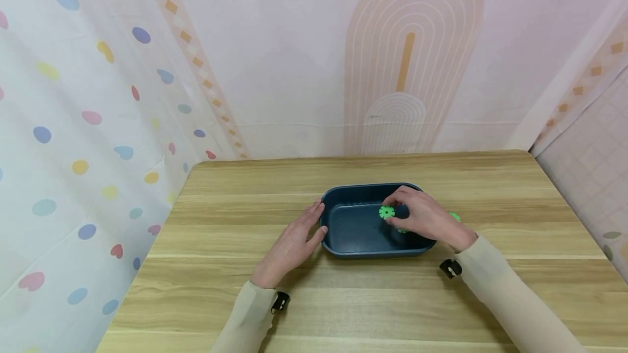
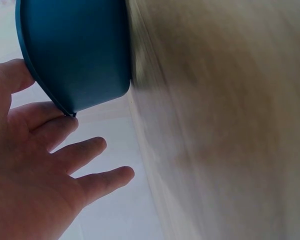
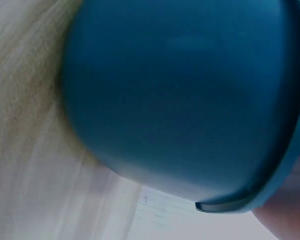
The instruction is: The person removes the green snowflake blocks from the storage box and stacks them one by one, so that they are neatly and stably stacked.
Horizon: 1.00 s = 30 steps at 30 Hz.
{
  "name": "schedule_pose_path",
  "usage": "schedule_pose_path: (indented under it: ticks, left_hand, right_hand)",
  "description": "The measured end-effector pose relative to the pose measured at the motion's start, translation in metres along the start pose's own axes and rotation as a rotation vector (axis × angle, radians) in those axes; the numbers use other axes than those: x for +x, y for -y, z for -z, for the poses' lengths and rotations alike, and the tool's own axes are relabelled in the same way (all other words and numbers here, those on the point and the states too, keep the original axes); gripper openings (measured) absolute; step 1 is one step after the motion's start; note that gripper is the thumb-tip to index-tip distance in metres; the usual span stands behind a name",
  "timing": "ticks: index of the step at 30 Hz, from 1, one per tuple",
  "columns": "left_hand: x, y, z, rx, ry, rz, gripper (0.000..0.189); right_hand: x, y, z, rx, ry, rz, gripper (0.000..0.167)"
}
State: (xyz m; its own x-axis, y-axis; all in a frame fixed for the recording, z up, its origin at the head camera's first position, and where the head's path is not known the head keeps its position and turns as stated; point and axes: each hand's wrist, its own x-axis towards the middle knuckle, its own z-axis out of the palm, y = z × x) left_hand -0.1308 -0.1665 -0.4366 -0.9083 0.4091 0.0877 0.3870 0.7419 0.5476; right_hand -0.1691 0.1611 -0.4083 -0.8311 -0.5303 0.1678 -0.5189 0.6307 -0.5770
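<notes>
A dark blue oblong basin (image 1: 350, 227) with rounded corners stands on the table. Over its right half, my right hand (image 1: 424, 217) pinches a green notched plastic disc (image 1: 382, 211) between thumb and fingers. Partly hidden beneath that hand, another green disc (image 1: 402, 231) shows inside the basin. My left hand (image 1: 294, 244) rests against the basin's left end, thumb and fingertips at the rim. In the left wrist view, the outer fingers (image 2: 107, 181) stretch out free of the basin. The basin's outer wall (image 3: 180, 100) fills most of the right wrist view, hiding the disc.
Beyond the right wrist, a further green piece (image 1: 455, 216) peeks out to the right of the basin. The wood-grain table (image 1: 225, 222) reaches back to a patterned curtain (image 1: 294, 70), with another dotted curtain (image 1: 98, 135) along the left side.
</notes>
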Motion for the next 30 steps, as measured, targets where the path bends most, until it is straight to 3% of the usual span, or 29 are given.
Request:
schedule_pose_path:
  ticks: [16, 30]
  left_hand:
    - [0.000, 0.000, 0.000, 0.009, -0.005, 0.003, 0.060]
    - [-0.001, -0.001, 0.001, 0.011, -0.003, 0.003, 0.061]
  right_hand:
    - [-0.016, -0.002, 0.014, 0.065, -0.060, -0.020, 0.029]
    - [-0.038, -0.013, 0.029, 0.038, -0.143, -0.038, 0.030]
